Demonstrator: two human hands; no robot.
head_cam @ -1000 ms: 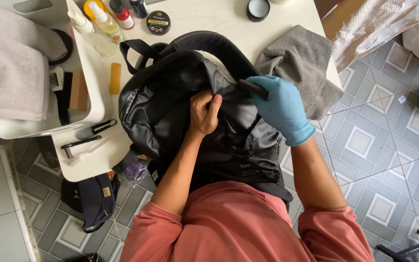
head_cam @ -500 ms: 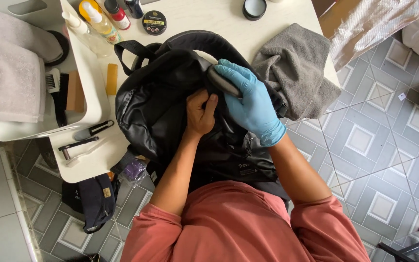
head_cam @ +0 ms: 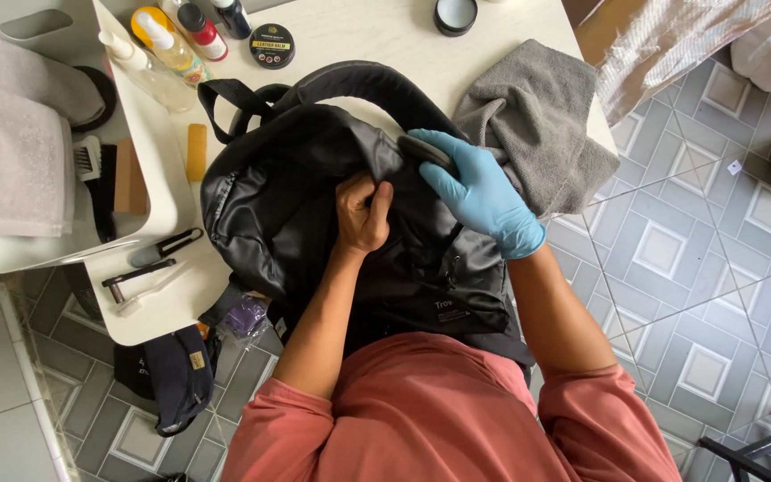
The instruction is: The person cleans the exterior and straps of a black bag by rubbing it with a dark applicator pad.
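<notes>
A black backpack [head_cam: 287, 205] lies half on the white table [head_cam: 359, 40] and half on my lap. My bare left hand [head_cam: 363, 214] pinches a fold of its fabric near the middle. My right hand [head_cam: 479, 192], in a blue glove, holds a small dark pad or brush [head_cam: 423, 152] pressed against the bag's upper right side, just beside the left hand. A grey towel [head_cam: 537, 125] lies crumpled on the table right behind the gloved hand.
Spray bottles [head_cam: 167, 40], a round black tin [head_cam: 272, 45] and an open tin [head_cam: 454, 13] stand at the table's far side. A white tray [head_cam: 149, 178] at left holds brushes and a folded grey towel [head_cam: 11, 152]. A dark cap [head_cam: 176, 375] lies on the tiled floor.
My gloved right hand has slid left and then back right across the bag's top with the pad. The left hand has kept its grip on the fabric.
</notes>
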